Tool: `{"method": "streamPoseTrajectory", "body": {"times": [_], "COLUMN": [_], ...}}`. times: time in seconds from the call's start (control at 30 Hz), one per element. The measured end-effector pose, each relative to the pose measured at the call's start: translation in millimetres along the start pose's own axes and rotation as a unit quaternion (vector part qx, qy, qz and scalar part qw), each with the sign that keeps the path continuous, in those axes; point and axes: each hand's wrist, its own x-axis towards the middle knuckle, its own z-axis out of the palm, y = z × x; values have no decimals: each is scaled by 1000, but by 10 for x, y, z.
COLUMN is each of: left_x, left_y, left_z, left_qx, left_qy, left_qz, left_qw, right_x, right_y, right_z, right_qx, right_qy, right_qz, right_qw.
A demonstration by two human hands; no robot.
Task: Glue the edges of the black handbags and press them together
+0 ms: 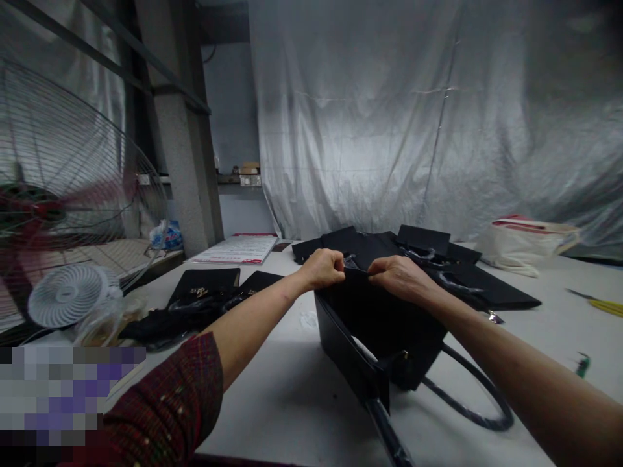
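Note:
A black handbag [384, 324] stands on the white table [292, 389], its looped handle [477, 402] trailing toward me on the right. My left hand [324, 268] is closed in a pinch on the bag's far top edge. My right hand [399, 275] is closed on the same edge, a little to the right. The two hands are close together, knuckles up. What lies between the fingers beyond the edge itself is hidden.
More black bag panels [438, 259] are piled behind the bag, others [204, 292] lie at left. A large running fan [63, 194] and a small white fan [68, 295] stand at far left. A white bag [525, 243], yellow-handled tool [603, 303] and papers [238, 248] sit around.

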Motion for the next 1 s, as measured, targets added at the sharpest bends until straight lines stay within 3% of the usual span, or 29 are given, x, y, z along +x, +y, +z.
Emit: {"method": "streamPoseTrajectory", "body": {"times": [0.2, 0.3, 0.47, 0.77, 1.0], "left_x": [-57, -59, -19, 32, 32], "left_y": [-37, -38, -2, 44, 32], "left_z": [-35, -33, 1, 42, 48], "left_qx": [29, 18, 27, 71, 66], "left_qy": [-52, -48, 7, 20, 24], "left_qz": [99, 52, -3, -2, 5], "left_qw": [993, 997, 1000, 997, 997], "right_x": [-6, -23, -59, -79, 123], "right_y": [8, -12, -27, -33, -181], "right_z": [19, 20, 6, -10, 67], "right_qx": [-3, -2, 0, 5, -32], "right_qy": [8, 5, 6, 10, -7], "right_qz": [6, 6, 3, -10, -68], "right_qw": [1000, 1000, 1000, 1000, 997]}}
